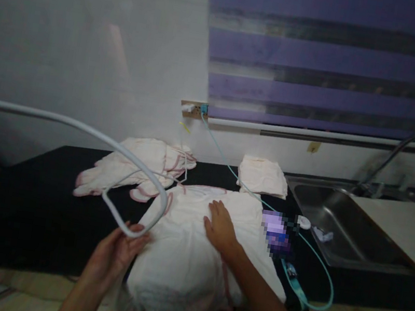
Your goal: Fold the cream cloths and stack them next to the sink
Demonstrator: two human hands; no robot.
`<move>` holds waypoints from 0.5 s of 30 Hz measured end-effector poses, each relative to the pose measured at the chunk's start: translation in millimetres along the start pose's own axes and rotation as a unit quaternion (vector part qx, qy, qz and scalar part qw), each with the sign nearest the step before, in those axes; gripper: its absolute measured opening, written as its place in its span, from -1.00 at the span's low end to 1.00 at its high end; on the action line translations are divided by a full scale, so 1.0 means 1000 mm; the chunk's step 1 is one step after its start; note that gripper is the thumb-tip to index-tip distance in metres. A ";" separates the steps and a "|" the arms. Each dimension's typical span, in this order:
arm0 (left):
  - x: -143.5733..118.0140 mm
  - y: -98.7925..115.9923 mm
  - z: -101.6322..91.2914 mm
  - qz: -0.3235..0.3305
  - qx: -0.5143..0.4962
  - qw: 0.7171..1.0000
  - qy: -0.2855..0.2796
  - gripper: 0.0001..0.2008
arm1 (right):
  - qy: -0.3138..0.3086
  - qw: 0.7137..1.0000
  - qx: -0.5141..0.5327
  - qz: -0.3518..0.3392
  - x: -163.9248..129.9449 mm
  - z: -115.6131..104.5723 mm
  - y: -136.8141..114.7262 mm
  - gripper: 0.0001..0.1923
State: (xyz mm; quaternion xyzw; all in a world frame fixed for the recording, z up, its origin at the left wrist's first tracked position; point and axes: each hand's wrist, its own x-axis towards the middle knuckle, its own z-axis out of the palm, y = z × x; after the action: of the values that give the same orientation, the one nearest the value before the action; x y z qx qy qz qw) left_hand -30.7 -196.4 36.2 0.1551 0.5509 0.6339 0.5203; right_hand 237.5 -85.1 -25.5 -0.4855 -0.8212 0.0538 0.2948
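A white garment (pixel 185 246) with pink trim lies spread on the black counter, its near end hanging over the front edge. My right hand (pixel 221 231) rests on its upper part, palm down with fingers stretched out. At the garment's left edge is my left hand (pixel 115 251), its fingers partly extended beside the cloth. A white cable (pixel 138 165) loops across the view and passes in front of those fingers, hiding part of them. Whether the fingers touch the cable cannot be made out.
Behind lie a heap of white clothes (pixel 144 158) with pink trim and a folded white cloth (pixel 263 176). A pixelated phone-like item (pixel 276 232) sits right of the garment, with a teal cable (pixel 329 285) running around it. Further right is a steel sink (pixel 337 229).
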 end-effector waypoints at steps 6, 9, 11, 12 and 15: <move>-0.054 -0.063 -0.009 -0.010 -0.142 0.988 0.061 -0.68 | -0.042 0.998 0.011 -0.047 0.035 0.019 -0.034 -0.49; -0.058 -0.058 -0.011 0.028 -0.151 0.985 0.082 -0.67 | -0.072 0.996 -0.012 -0.053 0.048 0.032 -0.038 -0.50; -0.055 -0.043 -0.007 -0.011 -0.153 0.985 0.083 -0.65 | -0.086 0.994 -0.029 -0.052 0.051 0.039 -0.035 -0.52; -0.054 -0.035 -0.004 -0.035 -0.156 0.983 0.087 -0.62 | -0.088 0.994 -0.035 -0.054 0.051 0.041 -0.033 -0.53; -0.055 -0.019 0.009 -0.093 -0.168 0.978 0.080 -0.41 | -0.078 0.993 -0.044 -0.076 0.048 0.043 -0.027 -0.53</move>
State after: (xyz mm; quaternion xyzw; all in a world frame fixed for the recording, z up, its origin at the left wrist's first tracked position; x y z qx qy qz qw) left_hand 7.7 -239.8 43.2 -0.0373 0.4887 0.6766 0.5495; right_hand 176.4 -51.1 -30.2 -0.4287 -0.8777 0.0330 0.2117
